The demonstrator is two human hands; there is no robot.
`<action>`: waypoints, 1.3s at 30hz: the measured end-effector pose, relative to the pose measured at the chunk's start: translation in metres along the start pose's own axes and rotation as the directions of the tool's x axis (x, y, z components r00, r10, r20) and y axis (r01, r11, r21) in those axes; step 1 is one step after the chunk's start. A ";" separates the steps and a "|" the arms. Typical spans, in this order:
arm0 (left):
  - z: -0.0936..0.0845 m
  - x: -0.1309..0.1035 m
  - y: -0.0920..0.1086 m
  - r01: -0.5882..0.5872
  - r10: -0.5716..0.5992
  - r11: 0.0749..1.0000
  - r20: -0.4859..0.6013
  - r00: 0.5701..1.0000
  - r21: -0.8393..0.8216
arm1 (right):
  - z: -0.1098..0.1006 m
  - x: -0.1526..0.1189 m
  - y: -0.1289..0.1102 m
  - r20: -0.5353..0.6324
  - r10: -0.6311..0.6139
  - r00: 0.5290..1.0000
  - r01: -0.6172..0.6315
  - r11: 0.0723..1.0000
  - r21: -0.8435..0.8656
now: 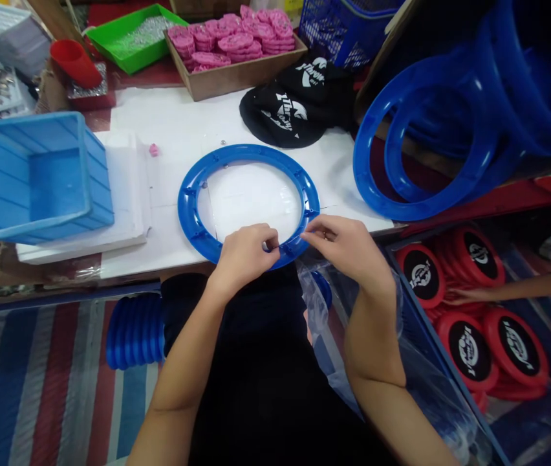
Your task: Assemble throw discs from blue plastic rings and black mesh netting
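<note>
A blue plastic ring (pixel 188 202) lies on the white work surface, its ribbed side with small posts facing up. At the near rim, my left hand (pixel 249 251) is closed, its thumb and curled fingers gripping the ring. My right hand (pixel 346 243) is at the ring's near right side with thumb and fingertips pinched together. Whatever is between those fingertips is too small or hidden to name. A few tiny metal pieces (pixel 224 142) lie near the ring's far edge, and a small pink piece (pixel 154 150) is to its left.
Black printed fabric discs (pixel 280 116) lie behind the ring. A box of pink parts (pixel 237 77), a green tray (pixel 132 55) and a light-blue bin (pixel 98 175) stand around. More blue rings (pixel 372 149) lean at right. Beside the red discs (pixel 421 275) is another person's hand (pixel 469 295).
</note>
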State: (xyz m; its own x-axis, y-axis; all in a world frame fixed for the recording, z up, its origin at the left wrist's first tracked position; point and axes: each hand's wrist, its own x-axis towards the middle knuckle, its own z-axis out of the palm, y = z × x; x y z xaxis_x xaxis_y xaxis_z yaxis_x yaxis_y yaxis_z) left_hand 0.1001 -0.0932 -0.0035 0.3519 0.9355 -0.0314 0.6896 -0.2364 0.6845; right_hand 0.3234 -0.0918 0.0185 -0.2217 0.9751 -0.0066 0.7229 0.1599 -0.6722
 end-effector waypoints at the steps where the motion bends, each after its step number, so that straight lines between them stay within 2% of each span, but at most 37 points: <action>1: 0.000 0.000 0.000 0.003 -0.003 1.000 -0.001 1.000 0.001 | 0.002 0.002 0.000 -0.033 -0.009 0.999 0.008 0.999 -0.044; 4: -0.002 -0.001 -0.004 0.002 -0.002 1.000 0.014 1.000 -0.003 | 0.013 0.004 0.000 -0.051 0.060 0.997 -0.065 0.993 -0.097; 7: -0.009 -0.002 -0.012 -0.061 0.063 0.998 0.062 0.996 -0.025 | 0.026 -0.001 0.002 -0.077 0.162 0.984 -0.163 0.986 -0.016; 10: -0.015 -0.003 -0.014 -0.150 0.155 0.988 0.129 0.979 -0.043 | 0.039 -0.009 0.001 -0.117 0.196 0.974 -0.190 0.980 0.060; 12: -0.015 -0.001 -0.007 -0.178 0.172 0.984 0.152 0.973 0.029 | 0.045 -0.013 -0.002 -0.128 0.217 0.968 -0.210 0.975 0.069; 16: 0.000 0.005 0.013 -0.144 0.108 0.957 0.152 0.982 0.250 | 0.050 -0.015 -0.008 -0.122 0.270 0.955 -0.263 0.962 0.071; 19: 0.010 0.010 0.015 -0.093 0.074 0.973 0.096 0.993 0.211 | 0.042 -0.015 -0.006 -0.098 0.209 0.973 -0.205 0.978 0.042; 23: 0.014 0.013 0.006 -0.060 0.056 0.989 0.038 0.998 0.134 | 0.016 -0.014 0.002 0.017 0.105 0.994 -0.106 0.990 0.096; 25: 0.014 0.014 0.004 -0.061 0.056 0.991 0.039 0.998 0.117 | 0.004 -0.008 0.004 -0.002 0.068 0.998 -0.067 0.994 0.082; 28: 0.013 0.014 0.005 -0.050 0.047 0.994 0.033 0.998 0.101 | -0.005 0.005 0.005 -0.025 -0.007 1.000 0.007 1.000 -0.030; 31: 0.012 0.013 0.007 -0.038 0.034 0.995 0.035 0.999 0.097 | -0.004 0.016 0.008 0.007 -0.024 1.000 0.025 0.995 -0.098; 34: 0.011 0.011 0.005 -0.056 0.052 0.994 0.044 0.998 0.092 | 0.003 0.016 0.016 0.003 0.008 1.000 -0.008 0.998 -0.064; 39: 0.000 0.009 -0.012 -0.208 0.207 0.978 0.099 0.973 0.002 | 0.019 -0.003 0.015 -0.059 0.049 0.997 -0.050 0.999 -0.016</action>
State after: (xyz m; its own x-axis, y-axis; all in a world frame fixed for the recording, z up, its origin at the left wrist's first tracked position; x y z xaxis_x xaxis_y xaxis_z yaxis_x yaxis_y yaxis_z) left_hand 0.0954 -0.0821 -0.0118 0.5480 0.8356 0.0392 0.6023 -0.4267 0.6746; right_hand 0.3225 -0.0952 -0.0060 -0.1471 0.9891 0.0048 0.7437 0.1138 -0.6587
